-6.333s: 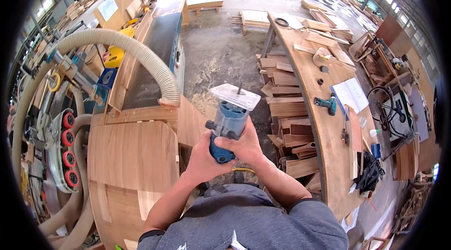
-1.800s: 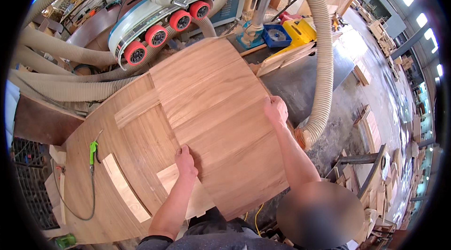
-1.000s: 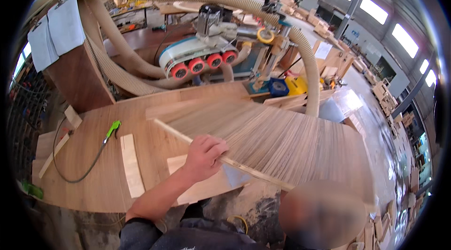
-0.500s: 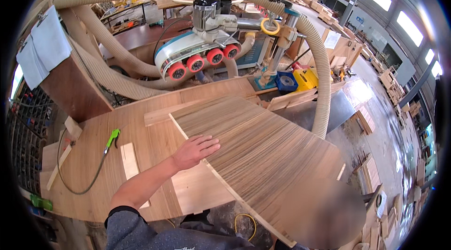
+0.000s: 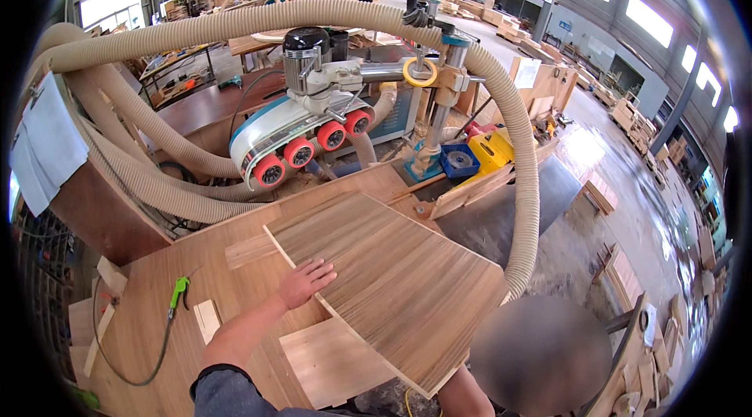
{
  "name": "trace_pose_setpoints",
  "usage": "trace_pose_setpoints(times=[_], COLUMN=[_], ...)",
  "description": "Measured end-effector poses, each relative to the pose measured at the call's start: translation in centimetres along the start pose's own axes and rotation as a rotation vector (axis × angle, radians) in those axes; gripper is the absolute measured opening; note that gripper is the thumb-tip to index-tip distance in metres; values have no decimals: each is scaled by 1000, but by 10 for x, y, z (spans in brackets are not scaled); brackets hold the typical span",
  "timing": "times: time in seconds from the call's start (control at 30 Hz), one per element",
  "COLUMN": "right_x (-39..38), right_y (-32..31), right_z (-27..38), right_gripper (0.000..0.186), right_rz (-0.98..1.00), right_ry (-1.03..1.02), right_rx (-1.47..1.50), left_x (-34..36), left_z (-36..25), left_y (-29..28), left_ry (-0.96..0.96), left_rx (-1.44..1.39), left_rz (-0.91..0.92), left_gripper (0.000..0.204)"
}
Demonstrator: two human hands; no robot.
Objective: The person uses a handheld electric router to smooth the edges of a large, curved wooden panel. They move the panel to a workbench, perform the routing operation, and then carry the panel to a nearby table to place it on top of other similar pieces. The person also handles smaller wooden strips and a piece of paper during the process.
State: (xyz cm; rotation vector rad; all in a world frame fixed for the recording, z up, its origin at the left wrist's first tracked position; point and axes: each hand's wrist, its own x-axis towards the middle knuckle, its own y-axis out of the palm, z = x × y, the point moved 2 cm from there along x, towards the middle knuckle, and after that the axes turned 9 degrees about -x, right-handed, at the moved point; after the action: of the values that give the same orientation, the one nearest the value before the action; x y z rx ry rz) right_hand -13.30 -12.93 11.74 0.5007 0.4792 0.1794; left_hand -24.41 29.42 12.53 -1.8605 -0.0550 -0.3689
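A wood-veneer panel (image 5: 392, 280) with dark grain lies at a slant over the wooden worktable. My left hand (image 5: 307, 282) rests on its left edge, fingers stretched out over the top face. Part of my right forearm (image 5: 464, 395) shows at the panel's near right corner; the hand itself is hidden. Under the panel's near left side lies a paler board (image 5: 333, 362).
A green air blow gun (image 5: 178, 293) with its hose and a small wood strip (image 5: 207, 321) lie to the left. Beyond the panel hangs a power feeder (image 5: 301, 143) with red wheels. A ribbed duct (image 5: 523, 182) arches down at the right. A blurred patch covers the lower right.
The view has tilted up and shifted right. The panel's right end has drawn nearer to me and the panel has turned slightly. My left hand stays on its edge; my right forearm has appeared.
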Motion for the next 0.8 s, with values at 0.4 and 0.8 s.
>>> trace_pose_setpoints(times=[0.4,0.8], right_x=[-1,-25], right_y=[-57,-67], right_z=[-31,-61], right_gripper=[58,69], right_rz=[-113,-89], right_ry=[201,479], right_rx=[202,-1019], left_x=[-24,-67], left_z=[-15,101], left_y=[59,128], left_ry=[-359,-1615], left_rx=[31,-1416], left_rz=[111,-516], left_gripper=[70,58])
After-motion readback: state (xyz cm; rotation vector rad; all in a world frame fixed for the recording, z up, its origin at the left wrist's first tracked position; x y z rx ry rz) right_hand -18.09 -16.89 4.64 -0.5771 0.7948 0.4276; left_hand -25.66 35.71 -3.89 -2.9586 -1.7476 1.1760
